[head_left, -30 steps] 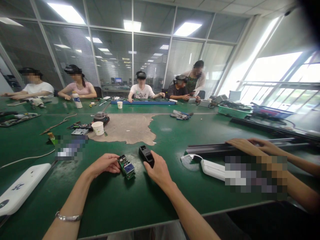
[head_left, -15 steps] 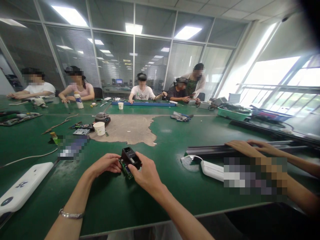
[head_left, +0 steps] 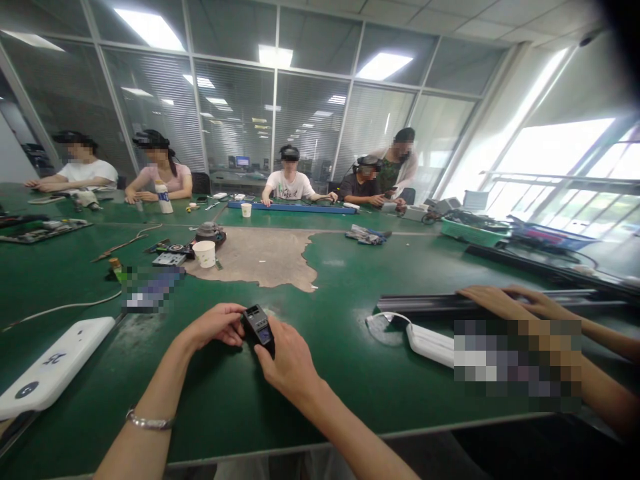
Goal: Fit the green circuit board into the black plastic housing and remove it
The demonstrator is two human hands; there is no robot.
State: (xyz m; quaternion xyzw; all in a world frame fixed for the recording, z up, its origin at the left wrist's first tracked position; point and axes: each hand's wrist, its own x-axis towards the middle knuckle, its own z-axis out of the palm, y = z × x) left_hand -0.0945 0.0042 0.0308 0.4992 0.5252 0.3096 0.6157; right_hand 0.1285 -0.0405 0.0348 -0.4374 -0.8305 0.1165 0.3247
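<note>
Between my hands is a small black electronic device (head_left: 257, 321), a boxy plastic case with openings at its far end and a dark bluish panel on the near part. My right hand (head_left: 290, 357) grips its right side, thumb at the near end and fingers behind. On the other side my left hand (head_left: 220, 327) has its curled fingers against the left edge, the fingertips partly hidden. The device is held tilted just above the green table (head_left: 215, 407). A silver bracelet (head_left: 150, 421) circles my left wrist.
On the left lie a white power bank (head_left: 63, 363) and a pixelated phone. A paper cup (head_left: 204, 255) stands by electronic parts on a brown patch. To the right, a co-worker's hands (head_left: 495, 303) rest on a dark metal rail (head_left: 420, 305). Several people sit across the table.
The device has been turned in my hands: its green circuit board showed before and is now out of sight, while the case face with the bluish panel shows. The view has shifted slightly.
</note>
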